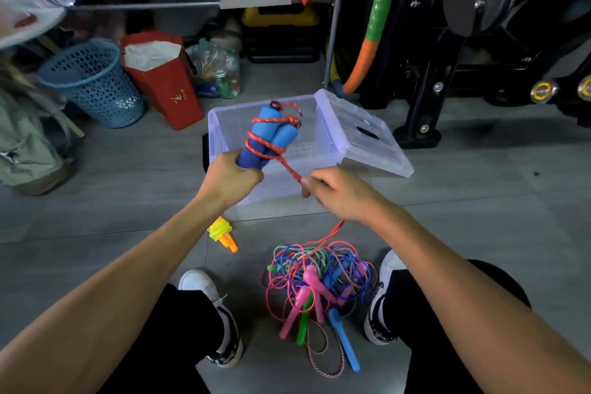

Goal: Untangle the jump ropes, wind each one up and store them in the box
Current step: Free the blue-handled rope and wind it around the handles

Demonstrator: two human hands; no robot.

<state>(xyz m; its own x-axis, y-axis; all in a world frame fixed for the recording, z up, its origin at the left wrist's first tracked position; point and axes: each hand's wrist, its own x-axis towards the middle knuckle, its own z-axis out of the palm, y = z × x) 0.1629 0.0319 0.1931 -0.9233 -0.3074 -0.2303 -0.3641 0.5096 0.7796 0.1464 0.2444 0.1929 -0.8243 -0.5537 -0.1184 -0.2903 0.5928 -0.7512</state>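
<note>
— Head view first: what are the hands doing?
— The left hand (235, 174) is closed around the lower ends of two blue foam handles (271, 134), held side by side above the clear plastic box (224, 125). The right hand (335, 193) pinches the red rope (289, 169) between thumb and fingers, just beside the left.
— Where does that rope run?
— A few turns cross the handles; from the right hand it drops to the tangled pile of ropes (319, 272) on the floor, between the person's white shoes (208, 288).
— And the rest?
— A wound yellow rope with orange handles (224, 233) lies on the floor near the box. The lid (361, 134) leans against the box's right side. A blue mesh basket (92, 83) stands well to the left.
</note>
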